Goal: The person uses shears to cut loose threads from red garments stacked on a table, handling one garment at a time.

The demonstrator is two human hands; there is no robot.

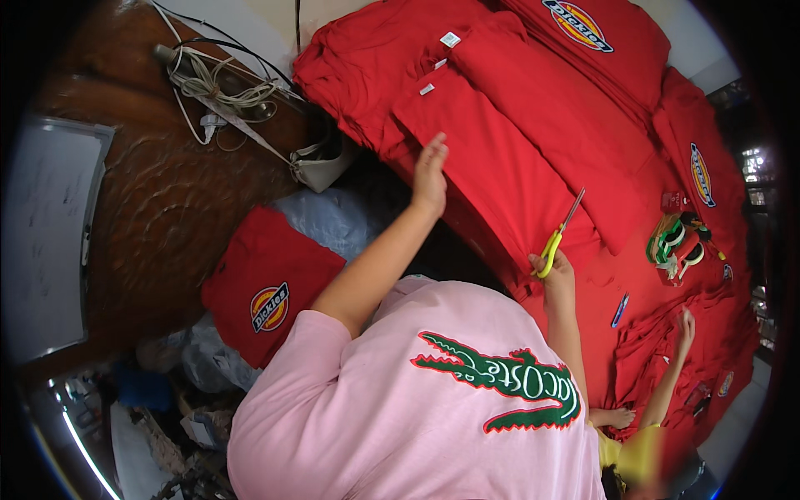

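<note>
Fingers of the right hand [560, 273] pinch the yellow-handled scissors [550, 252] at the loops, blades pointing up and away, over the near end of a long folded red garment [492, 146]. Left hand [429, 179] is raised at that garment's left edge, fingers straight and held close together, nothing gripped; touching or just above the cloth — cannot tell. Garment lies flat, small white label [427, 89] at its far end, print too small to read. Another white label [450, 38] farther up has a dark printed mark, also illegible.

Logos: red pile [621, 62] at upper right has a horseshoe-shaped yellow, red and blue badge [577, 23] with white lettering across. Same kind of badge on red cloth at far right, and on the red bundle [242, 258] at left, beside a bluish plastic bag [329, 218]. Wearer's pink shirt [333, 417] carries a green crocodile [508, 375] outlined in red, white script along its body.

Right of the scissors: blue pen-like tool [620, 310], then a cluster of green and white rolls [673, 246]. Co-worker's hand [685, 332] rests near rumpled red cloth, lower right. Whiteboard [54, 233] at far left — handwriting faint, unreadable
</note>
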